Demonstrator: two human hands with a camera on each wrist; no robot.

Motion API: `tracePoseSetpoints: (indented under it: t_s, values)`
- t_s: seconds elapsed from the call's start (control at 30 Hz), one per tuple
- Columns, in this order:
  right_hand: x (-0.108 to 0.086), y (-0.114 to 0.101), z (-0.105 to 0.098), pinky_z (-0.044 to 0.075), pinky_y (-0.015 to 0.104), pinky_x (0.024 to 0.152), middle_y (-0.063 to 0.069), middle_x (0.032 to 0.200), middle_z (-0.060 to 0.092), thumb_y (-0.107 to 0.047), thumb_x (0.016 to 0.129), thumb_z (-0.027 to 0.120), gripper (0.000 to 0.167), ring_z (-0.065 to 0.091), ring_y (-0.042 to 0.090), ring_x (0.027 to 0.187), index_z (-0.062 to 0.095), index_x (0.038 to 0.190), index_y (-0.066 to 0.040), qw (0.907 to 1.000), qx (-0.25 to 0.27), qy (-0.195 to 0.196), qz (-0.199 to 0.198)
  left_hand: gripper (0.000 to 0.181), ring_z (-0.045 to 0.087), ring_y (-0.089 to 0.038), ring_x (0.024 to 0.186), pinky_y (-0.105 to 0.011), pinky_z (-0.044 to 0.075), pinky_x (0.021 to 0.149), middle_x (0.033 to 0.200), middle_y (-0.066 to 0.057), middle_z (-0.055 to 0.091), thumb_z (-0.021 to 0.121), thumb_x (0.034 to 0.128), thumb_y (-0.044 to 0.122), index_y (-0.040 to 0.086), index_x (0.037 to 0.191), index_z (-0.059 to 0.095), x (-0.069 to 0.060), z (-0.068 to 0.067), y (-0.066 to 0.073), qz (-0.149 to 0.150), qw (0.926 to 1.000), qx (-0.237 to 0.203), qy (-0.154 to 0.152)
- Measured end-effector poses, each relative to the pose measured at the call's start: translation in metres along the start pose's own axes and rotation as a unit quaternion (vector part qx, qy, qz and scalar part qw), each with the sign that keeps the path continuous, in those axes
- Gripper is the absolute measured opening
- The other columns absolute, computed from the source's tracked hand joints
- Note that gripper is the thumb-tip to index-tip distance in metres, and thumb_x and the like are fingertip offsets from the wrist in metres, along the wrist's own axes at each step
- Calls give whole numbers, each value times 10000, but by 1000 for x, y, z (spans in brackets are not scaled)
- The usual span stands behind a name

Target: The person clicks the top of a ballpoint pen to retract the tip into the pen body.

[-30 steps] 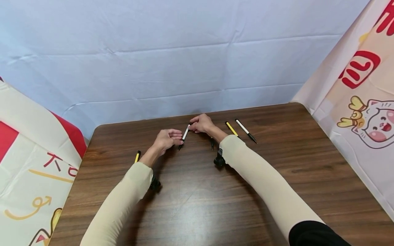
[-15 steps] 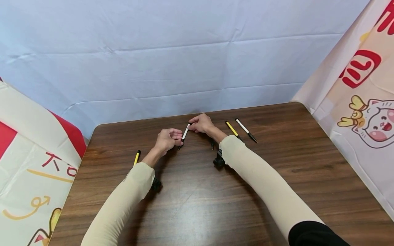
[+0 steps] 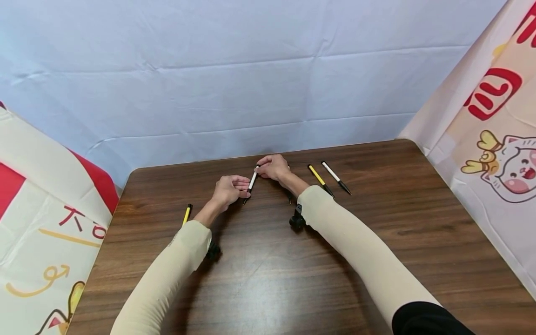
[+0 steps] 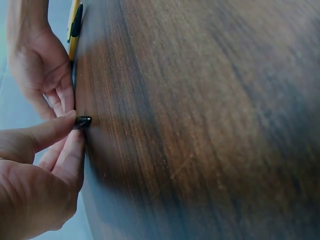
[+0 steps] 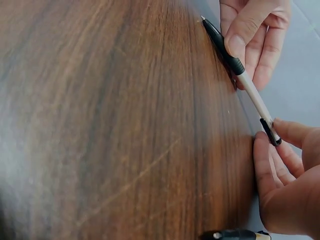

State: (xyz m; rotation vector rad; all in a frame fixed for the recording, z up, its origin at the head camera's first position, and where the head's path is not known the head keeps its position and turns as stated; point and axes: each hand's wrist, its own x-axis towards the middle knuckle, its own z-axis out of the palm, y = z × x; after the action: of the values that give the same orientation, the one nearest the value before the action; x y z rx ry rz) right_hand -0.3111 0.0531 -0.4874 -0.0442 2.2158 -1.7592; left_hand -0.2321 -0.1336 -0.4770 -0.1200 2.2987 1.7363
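A white pen with a black grip (image 3: 253,180) slants between my two hands near the table's far edge. Its writing tip points toward me. My left hand (image 3: 227,190) pinches the black grip section (image 5: 223,47) between thumb and fingers. At the other end, by the black clip (image 5: 270,132), my right hand (image 3: 273,167) holds the pen with thumb and fingertips. In the left wrist view only the pen's dark tip (image 4: 84,121) shows past the left thumb; the rest of it is hidden.
On the brown wooden table (image 3: 259,260), a yellow pen (image 3: 318,177) and another white pen (image 3: 335,176) lie to the right. Another yellow pen (image 3: 187,214) is partly hidden by the left forearm. A dark-tipped pen (image 3: 290,199) lies partly behind the right wrist. White cloth (image 3: 234,93) hangs behind.
Both hands stay almost in place on the white pen. Its clip end appears slightly farther from me, and the head view has shifted a little.
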Motion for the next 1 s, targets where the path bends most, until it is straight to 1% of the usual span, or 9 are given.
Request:
tracePoseSetpoints:
  t_s: [0.13,0.27,0.4,0.53,0.63,0.77,0.93,1.0]
  values:
    - [-1,-2,4,657,321,802,190,1069,771,-3,941,794,289,765,210,882,716,1216,42,9994,328,-85,83,469,727,-324,1174,-268,631,872,1262,-243,729,770,852,-201,-74,1295,688,0,-1,0,-64,10000,-11,-50]
    - [-2,-2,8,662,335,787,190,1076,752,17,958,766,321,756,189,814,685,1267,42,9974,679,-160,202,459,727,-309,1175,-254,628,867,1271,-230,728,765,869,-184,-60,1304,687,0,-2,2,-135,9997,-35,-179]
    - [-4,-3,12,663,346,792,186,1085,750,28,968,748,345,749,172,770,674,1305,41,9951,949,-117,239,456,730,-297,1169,-239,624,863,1279,-222,725,771,879,-164,-54,1313,685,-1,-1,2,-185,9995,-83,-240]
    - [-7,-4,14,658,382,839,180,1067,754,44,965,743,369,749,165,768,671,1327,44,9931,1146,-42,248,442,733,-292,1165,-234,622,863,1287,-235,719,766,897,-142,-70,1323,672,-1,0,1,-171,9995,-143,-241]
    - [-8,-5,14,649,402,880,167,1046,752,43,972,735,375,755,166,782,670,1340,39,9913,1278,-18,304,427,744,-272,1133,-241,626,856,1286,-242,718,753,916,-128,-77,1331,666,-1,0,-1,-218,9990,-275,-286]
    - [-10,-5,14,641,409,908,157,1032,751,20,986,728,375,762,176,802,671,1357,16,9899,1364,-33,389,414,758,-225,1055,-268,637,849,1264,-255,721,734,935,-124,-85,1340,659,-1,2,-2,-396,9967,-577,-403]
    - [-9,-5,16,647,392,891,167,1040,767,4,990,730,384,764,179,808,673,1370,3,9890,1444,-89,307,417,772,-210,999,-321,643,867,1232,-288,719,700,938,-161,-133,1348,627,-1,3,-1,-544,9922,-1031,-437]
    - [-9,-6,16,651,376,871,169,1036,770,3,989,732,385,761,176,801,674,1369,6,9888,1468,-101,251,400,776,-199,979,-332,644,868,1224,-293,722,698,941,-161,-138,1334,631,-2,3,1,-551,9917,-1089,-401]
